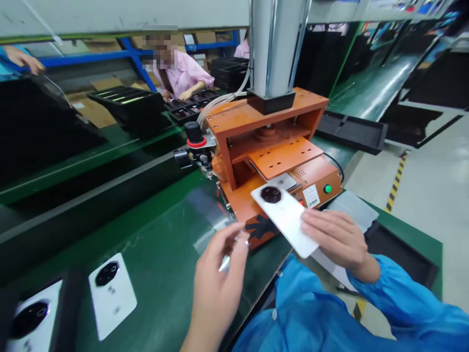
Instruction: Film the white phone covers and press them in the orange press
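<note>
My right hand (335,239) grips a white phone back panel (289,215) with a dark round camera area, held in front of the orange press (252,195). To its left, my left hand (223,274) has thumb and fingertips brought together around a small shiny item that I cannot make out. Another white panel (284,182) lies under the press's orange plate. A further white panel (112,303) rests on the green table, left of my left hand.
A dark tray with a white panel (34,318) stands at the lower left. Black trays (348,132) lie behind the press and at the right (399,254). Across the line sits a person in pink (183,76). Another person's hand (24,58) shows at the upper left.
</note>
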Available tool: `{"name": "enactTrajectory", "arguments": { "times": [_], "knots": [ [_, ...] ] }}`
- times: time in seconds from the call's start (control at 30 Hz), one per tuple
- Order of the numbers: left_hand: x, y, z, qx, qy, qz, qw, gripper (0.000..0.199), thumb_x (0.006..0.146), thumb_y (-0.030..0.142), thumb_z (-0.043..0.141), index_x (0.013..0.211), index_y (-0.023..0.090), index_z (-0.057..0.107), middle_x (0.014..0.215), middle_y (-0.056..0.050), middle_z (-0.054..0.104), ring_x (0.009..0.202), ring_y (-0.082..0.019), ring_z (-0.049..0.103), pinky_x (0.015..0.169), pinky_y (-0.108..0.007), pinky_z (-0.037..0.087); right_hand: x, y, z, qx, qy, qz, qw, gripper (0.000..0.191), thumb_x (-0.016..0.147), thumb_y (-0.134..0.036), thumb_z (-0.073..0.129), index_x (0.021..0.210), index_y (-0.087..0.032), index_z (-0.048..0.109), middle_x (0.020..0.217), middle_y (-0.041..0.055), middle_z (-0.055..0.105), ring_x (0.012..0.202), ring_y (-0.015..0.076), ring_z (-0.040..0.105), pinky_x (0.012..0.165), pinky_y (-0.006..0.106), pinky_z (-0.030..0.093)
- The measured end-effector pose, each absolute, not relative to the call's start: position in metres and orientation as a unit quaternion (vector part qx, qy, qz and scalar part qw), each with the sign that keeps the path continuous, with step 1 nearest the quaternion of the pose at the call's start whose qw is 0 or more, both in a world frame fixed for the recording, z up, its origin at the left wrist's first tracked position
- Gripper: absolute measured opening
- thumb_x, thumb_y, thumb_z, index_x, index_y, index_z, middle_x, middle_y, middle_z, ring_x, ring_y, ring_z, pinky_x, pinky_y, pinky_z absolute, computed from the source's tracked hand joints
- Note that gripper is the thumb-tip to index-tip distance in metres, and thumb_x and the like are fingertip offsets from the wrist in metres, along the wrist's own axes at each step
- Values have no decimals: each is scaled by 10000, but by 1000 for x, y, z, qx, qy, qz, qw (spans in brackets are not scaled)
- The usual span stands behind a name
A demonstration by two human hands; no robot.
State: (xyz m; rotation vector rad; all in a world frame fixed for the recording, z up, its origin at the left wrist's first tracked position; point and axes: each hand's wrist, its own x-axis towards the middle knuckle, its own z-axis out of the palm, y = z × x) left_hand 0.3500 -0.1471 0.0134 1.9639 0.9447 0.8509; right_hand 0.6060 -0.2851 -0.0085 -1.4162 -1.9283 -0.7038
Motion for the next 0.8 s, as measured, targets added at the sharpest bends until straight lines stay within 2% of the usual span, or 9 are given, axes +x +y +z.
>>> {"name": "enactTrajectory", "arguments": {
  "times": [0.07, 0.13, 0.2, 0.27, 0.4, 0.6, 0.7, 0.8],
  "knots": [
    [399, -124, 21, 827, 337, 297, 337, 276, 990, 367, 521, 1138, 225, 705, 1052, -56, 714, 947, -196, 671, 862, -321, 542, 633, -293, -17, -564, -697, -315, 313, 343, 935, -108, 587, 1244, -209, 695, 1218, 94, 743, 1155, 242, 707, 906, 367, 583],
    [444, -104, 20, 867, 350, 272, 228, 330, 994, 355, 493, 1191, 185, 695, 1147, -103, 684, 1070, -249, 637, 956, -379, 510, 652, -298, -26, -583, -662, -352, 314, 391, 905, -76, 603, 1248, -239, 693, 1205, 77, 751, 1114, 237, 725, 883, 356, 585],
    [481, -92, 15, 886, 388, 221, 124, 427, 992, 430, 481, 1223, 135, 685, 1183, -157, 656, 1106, -316, 602, 928, -444, 506, 663, -303, -33, -600, -630, -376, 319, 403, 891, -62, 610, 1238, -249, 697, 1192, 69, 756, 1089, 231, 735, 868, 349, 583],
    [506, -90, 9, 892, 410, 181, 66, 523, 984, 523, 457, 1146, 100, 719, 1138, -193, 656, 1080, -364, 583, 868, -493, 499, 668, -308, -38, -614, -607, -388, 322, 390, 886, -66, 615, 1218, -250, 704, 1175, 66, 763, 1075, 230, 740, 854, 351, 581],
    [525, -98, 5, 894, 411, 177, 33, 544, 980, 520, 443, 987, 74, 755, 1067, -231, 662, 1068, -402, 557, 854, -553, 456, 674, -315, -46, -646, -577, -386, 318, 339, 900, -110, 598, 1162, -283, 725, 1156, 48, 769, 1052, 237, 748, 820, 379, 592],
    [527, -98, 5, 899, 380, 212, 55, 338, 935, 383, 553, 1115, 159, 732, 1045, -193, 700, 1045, -377, 567, 791, -506, 461, 686, -297, -54, -668, -527, -386, 356, 338, 905, -131, 588, 1148, -310, 740, 1132, 35, 776, 1057, 243, 747, 838, 385, 596],
    [529, -96, 5, 880, 423, 212, 33, 427, 939, 469, 533, 1097, 127, 736, 1089, -228, 683, 1049, -403, 548, 786, -540, 461, 687, -287, -53, -661, -521, -385, 378, 353, 904, -114, 600, 1163, -312, 735, 1139, 34, 774, 1067, 229, 743, 860, 372, 585],
    [531, -99, 4, 871, 454, 187, 6, 580, 949, 577, 466, 980, 79, 762, 1002, -247, 682, 1029, -419, 542, 805, -596, 441, 685, -284, -52, -652, -531, -380, 385, 386, 890, -83, 602, 1179, -307, 727, 1149, 37, 772, 1072, 226, 741, 862, 370, 580]
  ]
}}
